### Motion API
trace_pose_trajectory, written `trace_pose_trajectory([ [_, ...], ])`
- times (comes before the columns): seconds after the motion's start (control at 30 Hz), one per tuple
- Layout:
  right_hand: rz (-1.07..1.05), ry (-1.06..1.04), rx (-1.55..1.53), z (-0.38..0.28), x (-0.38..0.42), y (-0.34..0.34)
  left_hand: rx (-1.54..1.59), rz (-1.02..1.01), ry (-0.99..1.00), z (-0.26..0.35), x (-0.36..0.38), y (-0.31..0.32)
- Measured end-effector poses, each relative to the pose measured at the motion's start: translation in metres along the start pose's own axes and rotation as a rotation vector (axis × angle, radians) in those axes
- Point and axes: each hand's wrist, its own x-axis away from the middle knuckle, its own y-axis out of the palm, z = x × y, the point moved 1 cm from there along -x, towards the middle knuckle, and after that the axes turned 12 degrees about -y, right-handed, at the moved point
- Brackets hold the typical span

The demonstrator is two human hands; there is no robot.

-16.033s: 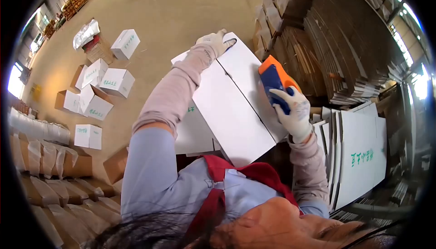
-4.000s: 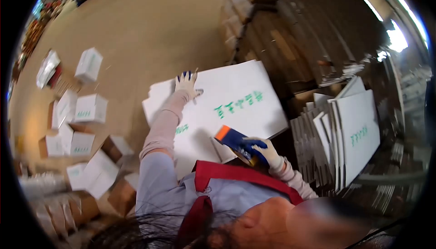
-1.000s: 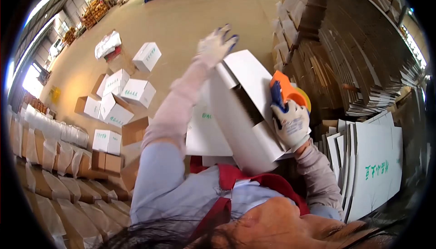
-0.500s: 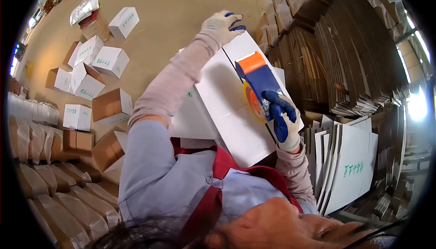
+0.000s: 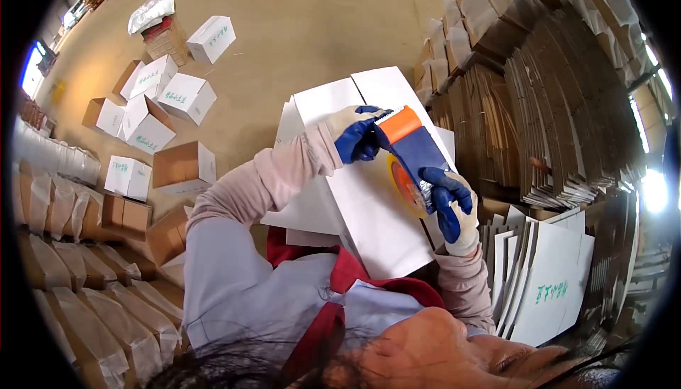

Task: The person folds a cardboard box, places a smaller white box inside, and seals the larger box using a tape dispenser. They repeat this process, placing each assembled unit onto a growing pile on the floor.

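My right hand (image 5: pixel 455 208), in a white and blue coated glove, grips a tape dispenser (image 5: pixel 420 149) with a blue body, an orange front and a roll of tape on its side. My left hand (image 5: pixel 358 135), gloved the same way, has its fingers curled at the toothed front end of the dispenser. Whether tape lies between those fingers is hidden. Beneath both hands is a white carton (image 5: pixel 369 208) with its top flaps closed and a dark seam running between them.
Flat white cartons (image 5: pixel 550 279) with green print stand on the right, below tall stacks of folded cardboard (image 5: pixel 567 105). Several white boxes (image 5: pixel 188 96) lie on the floor (image 5: pixel 298 27) at the left. Brown cardboard bundles (image 5: pixel 92 318) fill the lower left.
My left hand has come back from the carton's far edge to the front of the tape dispenser, and its fingers have curled in. My right hand still holds the dispenser over the carton.
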Motion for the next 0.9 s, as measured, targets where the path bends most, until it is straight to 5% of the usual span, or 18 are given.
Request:
trace_pose_trajectory([
  [0.07,-0.015,0.023,0.011,0.001,-0.008,0.001,-0.856,0.363,0.343,0.018,-0.011,-0.007],
  [0.1,-0.042,-0.025,0.067,0.002,-0.017,0.005,-1.456,0.541,0.853,0.034,-0.012,-0.006],
  [0.17,-0.063,0.007,0.041,-0.003,-0.03,0.009,-1.7,0.769,0.735,0.077,-0.021,-0.021],
  [0.2,-0.09,0.008,0.045,-0.006,-0.035,0.008,-1.734,0.874,0.576,0.101,-0.031,-0.039],
  [0.23,-0.085,0.026,0.066,-0.005,-0.036,0.01,-1.815,0.947,0.164,0.123,-0.034,-0.041],
  [0.27,-0.082,0.048,0.09,-0.003,-0.037,0.013,-1.811,0.946,0.162,0.122,-0.039,-0.049],
  [0.33,-0.064,0.06,0.072,0.0,-0.04,0.011,-1.878,0.8,-0.312,0.11,-0.057,-0.075],
  [0.43,-0.037,0.065,0.03,0.005,-0.038,0.012,-2.021,0.751,-0.584,0.104,-0.063,-0.113],
  [0.57,-0.06,-0.042,-0.037,0.005,-0.038,0.015,-2.216,0.959,-0.427,0.124,-0.089,-0.097],
  [0.63,-0.066,-0.025,-0.054,-0.004,-0.034,0.014,-1.765,0.801,0.227,0.094,-0.112,-0.064],
  [0.67,-0.095,-0.008,-0.058,-0.009,-0.022,0.011,-1.777,0.761,0.187,0.075,-0.112,-0.056],
  [0.73,-0.041,0.083,-0.09,-0.023,0.027,-0.008,-1.759,1.058,0.058,0.067,-0.1,-0.025],
  [0.83,0.137,0.049,0.271,-0.062,0.14,-0.053,-1.793,1.074,0.128,0.067,-0.103,-0.045],
  [0.9,-0.142,0.167,0.528,-0.082,0.203,-0.093,-1.794,1.085,0.13,0.071,-0.1,-0.041],
])
